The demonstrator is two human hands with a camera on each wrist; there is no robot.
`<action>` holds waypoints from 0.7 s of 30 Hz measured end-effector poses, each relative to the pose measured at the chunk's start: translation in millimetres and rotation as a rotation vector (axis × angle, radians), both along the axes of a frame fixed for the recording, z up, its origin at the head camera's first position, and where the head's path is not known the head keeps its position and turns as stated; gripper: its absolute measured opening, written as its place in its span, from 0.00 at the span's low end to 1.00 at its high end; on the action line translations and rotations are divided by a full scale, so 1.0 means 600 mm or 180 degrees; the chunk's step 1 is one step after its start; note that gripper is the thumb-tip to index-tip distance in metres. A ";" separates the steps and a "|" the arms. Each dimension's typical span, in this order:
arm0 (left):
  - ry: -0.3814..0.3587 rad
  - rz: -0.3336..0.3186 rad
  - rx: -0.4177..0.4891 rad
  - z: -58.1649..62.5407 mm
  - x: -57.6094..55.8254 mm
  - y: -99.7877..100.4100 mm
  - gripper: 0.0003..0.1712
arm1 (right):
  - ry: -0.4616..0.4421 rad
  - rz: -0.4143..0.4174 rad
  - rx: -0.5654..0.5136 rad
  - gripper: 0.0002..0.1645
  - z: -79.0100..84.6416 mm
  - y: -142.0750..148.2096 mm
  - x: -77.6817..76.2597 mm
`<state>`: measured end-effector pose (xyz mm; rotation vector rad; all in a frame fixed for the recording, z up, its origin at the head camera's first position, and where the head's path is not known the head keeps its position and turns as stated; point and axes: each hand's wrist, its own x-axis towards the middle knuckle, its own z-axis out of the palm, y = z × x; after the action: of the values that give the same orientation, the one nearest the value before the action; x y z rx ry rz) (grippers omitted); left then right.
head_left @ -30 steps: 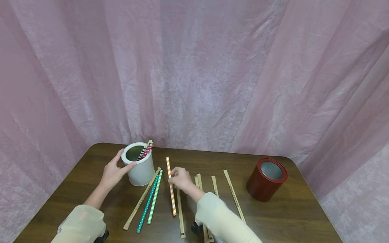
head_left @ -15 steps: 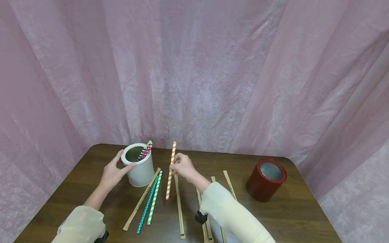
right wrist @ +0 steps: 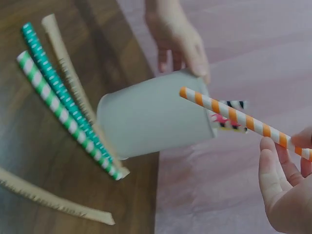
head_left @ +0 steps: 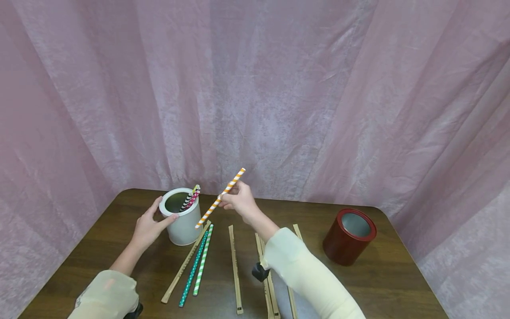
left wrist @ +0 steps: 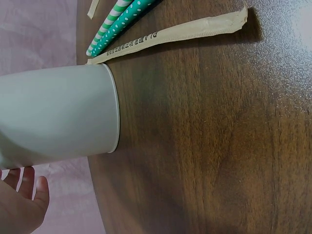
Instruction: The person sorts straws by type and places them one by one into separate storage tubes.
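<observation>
My right hand [head_left: 241, 203] pinches an orange-and-white striped paper straw [head_left: 209, 212], held tilted above the table with its lower end in front of the white can [head_left: 184, 228]. In the right wrist view the straw [right wrist: 239, 118] passes between the thumb and fingers. My left hand [head_left: 146, 228] holds the can by its rim, thumb at the near side and fingers round the left. Patterned straws [head_left: 192, 199], black-striped and pink-dotted among them, lean inside the can. Right of it lie a green-striped straw [head_left: 203, 259], a teal dotted straw [head_left: 194, 268] and a paper-wrapped straw [head_left: 181, 270].
Several more paper-wrapped straws lie mid-table, including one wrapped straw [head_left: 235, 270] standing apart; my right sleeve [head_left: 307, 270] covers parts of others. A dark red can [head_left: 348, 239] stands at the right. A pink curtain [head_left: 255, 97] hangs behind the wooden table [head_left: 382, 274].
My right hand has lifted the orange-striped straw off the table, moving it up and away from me, and its lower end has swung left toward the can. The left hand stays put.
</observation>
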<state>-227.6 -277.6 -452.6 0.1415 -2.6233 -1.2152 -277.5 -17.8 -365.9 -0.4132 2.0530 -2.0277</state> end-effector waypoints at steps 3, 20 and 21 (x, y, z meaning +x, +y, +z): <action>0.0015 -0.0004 0.0000 -0.001 0.000 0.000 0.49 | 0.0032 -0.0084 -0.0212 0.12 0.011 -0.004 -0.001; 0.0052 0.0016 -0.0026 -0.001 -0.001 -0.001 0.48 | 0.0443 -0.0524 -0.0489 0.10 0.018 -0.048 -0.009; 0.0060 0.0017 -0.0025 -0.002 -0.001 0.000 0.48 | 0.0459 -0.0508 -0.0449 0.10 0.017 -0.051 -0.010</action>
<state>-228.4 -277.9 -453.6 0.1350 -2.6097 -1.1983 -283.5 -48.4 -355.7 -0.4460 2.0926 -2.3090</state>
